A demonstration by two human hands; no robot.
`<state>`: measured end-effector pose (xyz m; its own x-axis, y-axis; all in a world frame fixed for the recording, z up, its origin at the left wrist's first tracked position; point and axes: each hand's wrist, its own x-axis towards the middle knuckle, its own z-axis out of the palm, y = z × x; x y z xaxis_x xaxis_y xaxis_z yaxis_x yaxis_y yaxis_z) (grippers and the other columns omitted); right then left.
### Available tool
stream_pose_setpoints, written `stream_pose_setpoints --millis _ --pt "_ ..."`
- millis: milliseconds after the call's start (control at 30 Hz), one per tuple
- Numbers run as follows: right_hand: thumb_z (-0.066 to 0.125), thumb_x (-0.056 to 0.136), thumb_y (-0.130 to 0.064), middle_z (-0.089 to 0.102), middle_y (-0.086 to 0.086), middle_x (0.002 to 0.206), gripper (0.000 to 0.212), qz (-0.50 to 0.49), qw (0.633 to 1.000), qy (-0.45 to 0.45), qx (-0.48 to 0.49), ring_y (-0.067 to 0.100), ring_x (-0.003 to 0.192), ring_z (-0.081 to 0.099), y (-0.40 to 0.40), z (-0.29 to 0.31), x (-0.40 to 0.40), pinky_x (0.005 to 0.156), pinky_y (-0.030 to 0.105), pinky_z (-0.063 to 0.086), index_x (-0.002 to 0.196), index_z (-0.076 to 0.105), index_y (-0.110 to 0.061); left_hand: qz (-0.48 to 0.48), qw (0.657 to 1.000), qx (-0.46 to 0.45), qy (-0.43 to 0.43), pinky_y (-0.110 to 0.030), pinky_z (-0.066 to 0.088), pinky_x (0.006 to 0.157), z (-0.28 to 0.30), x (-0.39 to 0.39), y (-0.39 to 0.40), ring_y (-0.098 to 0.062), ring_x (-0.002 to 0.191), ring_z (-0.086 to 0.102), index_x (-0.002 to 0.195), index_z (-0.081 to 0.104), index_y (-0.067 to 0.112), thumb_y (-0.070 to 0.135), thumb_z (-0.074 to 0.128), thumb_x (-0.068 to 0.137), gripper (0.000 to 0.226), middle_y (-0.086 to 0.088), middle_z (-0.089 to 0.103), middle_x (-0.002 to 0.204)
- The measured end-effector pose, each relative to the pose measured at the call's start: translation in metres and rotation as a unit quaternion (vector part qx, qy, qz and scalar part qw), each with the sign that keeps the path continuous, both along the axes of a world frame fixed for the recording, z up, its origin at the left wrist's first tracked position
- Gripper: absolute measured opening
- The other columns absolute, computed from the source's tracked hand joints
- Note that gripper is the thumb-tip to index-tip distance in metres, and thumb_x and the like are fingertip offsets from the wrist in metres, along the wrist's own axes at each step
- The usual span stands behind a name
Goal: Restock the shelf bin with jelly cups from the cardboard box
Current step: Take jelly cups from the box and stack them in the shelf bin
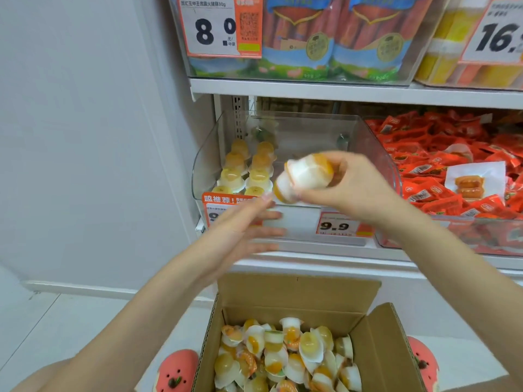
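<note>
Held jelly cups [304, 176]: two or three orange-filled cups are grasped together in the right hand [353, 190] and kept just above the front lip of the bin, presumably so that several can be set down at once; the exact count is blurred.
Right hand: fingers and thumb are curled round the cluster, with the white lids turned toward the camera.
Shelf bin [376, 154]: a clear plastic bin is seen on the middle shelf; two neat rows of cups [246, 171] are stood domes up against its left wall, so the right part is judged to be the space left for filling.
Left hand [246, 222]: it is held flat and released, fingers straight, in front of the bin's price tags [336, 226], gripping nothing.
Cardboard box [376, 355]: it is set open on the floor directly below the bin, flaps out, and many loose cups are heaped inside, so much stock remains.
Neighbours: red snack packets [441, 168] are piled in the bin to the right; sausage packs [334, 41] are stood on the shelf above.
</note>
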<state>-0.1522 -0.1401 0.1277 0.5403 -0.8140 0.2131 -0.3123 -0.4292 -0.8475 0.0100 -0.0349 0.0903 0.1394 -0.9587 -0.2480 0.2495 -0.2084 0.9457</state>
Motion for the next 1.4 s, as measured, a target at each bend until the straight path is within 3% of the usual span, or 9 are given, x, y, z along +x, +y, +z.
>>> stream_pose_setpoints --millis 67,133,233,333,500,733,1167,1300,1400 --pt "0.087 0.061 -0.032 0.071 -0.002 0.090 0.040 -0.067 0.995 0.063 -0.044 0.008 0.082 0.063 -0.050 0.006 0.015 0.077 0.028 0.050 0.095 0.071 -0.019 0.138 0.969 0.006 -0.205 -0.029 0.054 0.072 0.002 0.023 -0.008 -0.018 0.088 0.066 0.101 0.061 0.018 0.042 0.059 0.087 0.027 -0.003 0.068 0.102" --pt "0.084 0.062 -0.041 0.070 0.000 0.088 0.042 -0.114 0.979 0.153 -0.069 0.012 0.084 0.064 -0.096 0.006 0.032 0.068 0.023 0.048 0.091 0.069 -0.015 0.215 0.921 0.013 -0.324 -0.024 0.045 0.063 -0.001 0.048 -0.014 -0.013 0.077 0.060 0.086 0.057 0.020 0.034 0.061 0.088 0.015 0.001 0.064 0.087" --pt "0.079 0.069 -0.028 0.067 0.009 0.087 0.033 -0.092 0.958 0.264 -0.056 0.021 0.085 0.066 -0.151 -0.016 0.059 0.061 0.024 0.048 0.087 0.066 -0.004 0.197 0.884 0.025 -0.423 -0.013 0.036 0.048 -0.007 0.065 -0.022 -0.003 0.061 0.055 0.080 0.055 0.018 0.024 0.065 0.085 0.012 0.003 0.060 0.076" --pt "0.080 0.064 -0.034 0.062 -0.001 0.097 0.046 -0.118 0.943 0.306 -0.047 0.014 0.077 0.055 -0.185 -0.047 0.077 0.052 0.021 0.041 0.100 0.062 -0.013 0.186 0.858 0.017 -0.478 -0.023 0.038 0.053 -0.014 0.067 -0.029 -0.012 0.066 0.058 0.076 0.053 0.018 0.022 0.065 0.083 0.014 -0.003 0.060 0.075" --pt "0.082 0.067 -0.035 0.054 0.000 0.112 0.068 -0.123 0.959 0.254 -0.040 0.017 0.098 0.052 -0.209 -0.086 0.086 0.074 0.024 0.038 0.123 0.049 -0.013 0.194 0.831 0.014 -0.522 -0.025 0.032 0.051 -0.018 0.065 -0.034 -0.011 0.067 0.053 0.075 0.047 0.021 0.034 0.061 0.084 0.021 0.001 0.052 0.078" --pt "0.087 0.063 -0.029 0.062 -0.007 0.103 0.055 -0.122 0.979 0.160 0.025 0.011 0.094 0.057 -0.219 -0.099 0.082 0.079 0.021 0.040 0.111 0.062 -0.018 0.205 0.830 0.008 -0.519 -0.023 0.032 0.052 -0.016 0.062 -0.034 -0.009 0.068 0.048 0.076 0.045 0.021 0.033 0.061 0.084 0.022 0.006 0.045 0.077" --pt "0.086 0.065 -0.027 0.063 -0.004 0.101 0.053 -0.152 0.983 0.098 0.012 0.010 0.090 0.057 -0.220 -0.111 0.092 0.073 0.017 0.040 0.110 0.061 -0.015 0.211 0.828 0.002 -0.520 -0.019 0.033 0.053 -0.017 0.057 -0.034 -0.009 0.071 0.047 0.077 0.041 0.020 0.032 0.061 0.085 0.024 0.009 0.043 0.081" --pt "0.083 0.070 -0.028 0.049 -0.014 0.068 0.031 -0.129 0.984 0.116 0.028 0.001 0.064 0.048 -0.224 -0.112 0.086 0.053 0.002 0.035 0.077 0.052 -0.027 0.207 0.828 0.002 -0.521 -0.019 0.034 0.053 -0.018 0.058 -0.034 -0.010 0.072 0.048 0.077 0.041 0.021 0.033 0.061 0.085 0.025 0.009 0.043 0.082" --pt "0.082 0.068 -0.033 0.049 -0.015 0.071 0.034 -0.114 0.985 0.122 0.041 0.004 0.067 0.047 -0.226 -0.112 0.084 0.063 0.005 0.037 0.075 0.049 -0.031 0.207 0.826 0.000 -0.524 -0.019 0.034 0.054 -0.018 0.057 -0.034 -0.010 0.072 0.048 0.076 0.040 0.022 0.033 0.061 0.086 0.025 0.009 0.043 0.081"
